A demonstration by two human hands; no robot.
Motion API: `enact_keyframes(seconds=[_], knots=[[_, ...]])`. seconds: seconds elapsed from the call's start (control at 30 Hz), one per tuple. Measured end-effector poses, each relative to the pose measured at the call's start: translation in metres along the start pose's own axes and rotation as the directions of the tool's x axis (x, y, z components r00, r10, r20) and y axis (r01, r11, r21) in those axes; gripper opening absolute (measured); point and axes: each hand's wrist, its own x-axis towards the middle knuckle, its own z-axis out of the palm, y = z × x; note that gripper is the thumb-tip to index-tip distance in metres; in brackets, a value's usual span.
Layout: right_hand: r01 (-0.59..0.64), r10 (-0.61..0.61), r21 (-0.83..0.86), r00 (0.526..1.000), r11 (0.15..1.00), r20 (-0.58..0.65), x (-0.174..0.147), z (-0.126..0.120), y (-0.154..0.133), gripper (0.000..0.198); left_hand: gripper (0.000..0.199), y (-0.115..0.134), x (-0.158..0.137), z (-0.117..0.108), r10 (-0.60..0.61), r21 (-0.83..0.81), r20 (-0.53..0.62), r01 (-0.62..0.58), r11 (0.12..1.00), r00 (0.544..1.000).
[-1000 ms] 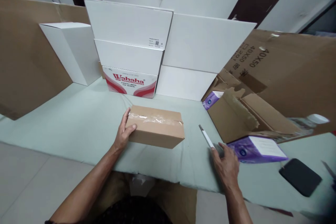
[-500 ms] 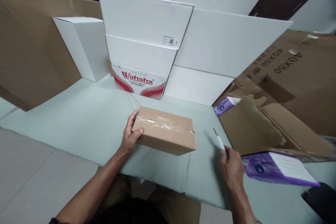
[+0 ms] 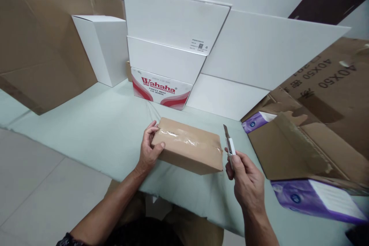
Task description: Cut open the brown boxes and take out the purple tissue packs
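Note:
A brown cardboard box [image 3: 187, 144], its top seam covered with clear tape, rests on the pale green tabletop in front of me. My left hand [image 3: 150, 148] grips the box's left end, thumb on the near top edge and fingers round the far side. In my right hand [image 3: 245, 175] is a white utility knife [image 3: 231, 147] with its blade out, pointing up and away from me. The knife is just right of the box's right end, apart from it.
Behind the box stands a white Wahaha carton [image 3: 161, 88] with raised flaps. A white box [image 3: 106, 52] and a big cardboard sheet [image 3: 49, 46] are at the left. An opened brown carton [image 3: 291, 150] and purple packs [image 3: 302, 200] lie to the right.
My right hand has lifted the utility knife and brought it left, closer to the box's right end. My left hand keeps its grip. The view has shifted slightly.

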Motion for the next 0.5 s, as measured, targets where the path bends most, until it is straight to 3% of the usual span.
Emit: enact_keyframes(seconds=[0.23, 0.5], knots=[[0.0, 0.0, 0.064, 1.0, 0.998, -0.009, -0.003, 0.011, -0.001, 0.044, 0.062, 0.005, -0.001, 0.005, -0.051, -0.098, -0.038, 0.047, 0.994, 0.998], [-0.109, 0.138, 0.31, 0.988, 0.944, -0.075, -0.003, 0.014, -0.004, 0.044, 0.053, 0.011, -0.001, 0.002, -0.104, -0.072, -0.054, 0.1, 0.992, 0.993]])
